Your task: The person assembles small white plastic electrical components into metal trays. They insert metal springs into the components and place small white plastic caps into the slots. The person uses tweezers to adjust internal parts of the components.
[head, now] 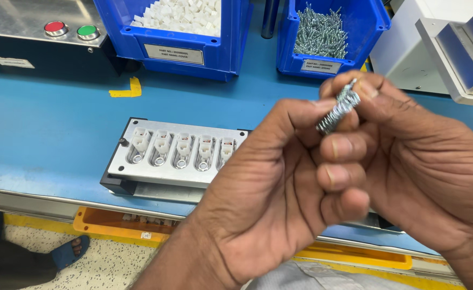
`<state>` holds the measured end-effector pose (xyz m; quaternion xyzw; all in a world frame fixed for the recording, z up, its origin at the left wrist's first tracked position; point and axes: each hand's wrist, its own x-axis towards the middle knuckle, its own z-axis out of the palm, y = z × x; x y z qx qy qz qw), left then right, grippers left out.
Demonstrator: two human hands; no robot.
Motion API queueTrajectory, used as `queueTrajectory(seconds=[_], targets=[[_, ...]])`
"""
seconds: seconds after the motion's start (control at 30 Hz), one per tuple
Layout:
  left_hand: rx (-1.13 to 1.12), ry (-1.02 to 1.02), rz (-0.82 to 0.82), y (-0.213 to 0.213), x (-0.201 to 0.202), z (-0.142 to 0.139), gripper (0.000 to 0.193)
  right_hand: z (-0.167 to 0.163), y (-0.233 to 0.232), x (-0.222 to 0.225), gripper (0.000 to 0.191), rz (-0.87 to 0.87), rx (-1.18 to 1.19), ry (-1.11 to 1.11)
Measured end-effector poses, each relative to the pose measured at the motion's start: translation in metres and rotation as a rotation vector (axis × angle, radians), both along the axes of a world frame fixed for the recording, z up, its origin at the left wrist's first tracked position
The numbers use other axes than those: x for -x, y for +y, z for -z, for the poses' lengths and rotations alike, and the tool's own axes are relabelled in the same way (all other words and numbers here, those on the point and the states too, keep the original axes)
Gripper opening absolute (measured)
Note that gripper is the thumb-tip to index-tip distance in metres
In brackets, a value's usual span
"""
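Springs, small coiled silvery metal ones [339, 110], sit clumped between your fingertips: your right hand [424, 166] pinches them while your left hand [271, 188] closes in beside. You look to be separating one; next, tease it free gently above the grey metal fixture [140, 174].

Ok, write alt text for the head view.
Two bare hands, the left hand and right hand, pinch a small bunch of metal springs above a blue table. Behind them lies a metal tray holding white plastic parts, with two blue bins beyond.
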<state>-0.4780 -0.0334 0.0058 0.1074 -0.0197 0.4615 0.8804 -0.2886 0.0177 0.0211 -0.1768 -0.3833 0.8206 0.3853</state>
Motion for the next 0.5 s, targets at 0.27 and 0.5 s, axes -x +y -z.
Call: queueTrajectory(seconds=[0.27,0.5], targets=[[-0.070,0.808,-0.471,0.010,-0.004,-0.010,0.025,-0.005,-0.007,0.022,0.020,0.581,-0.616,-0.626],[-0.481,1.430,-0.776,0.006,0.005,-0.010,0.019,-0.012,0.004,0.005,0.023,0.455,-0.310,-0.640]])
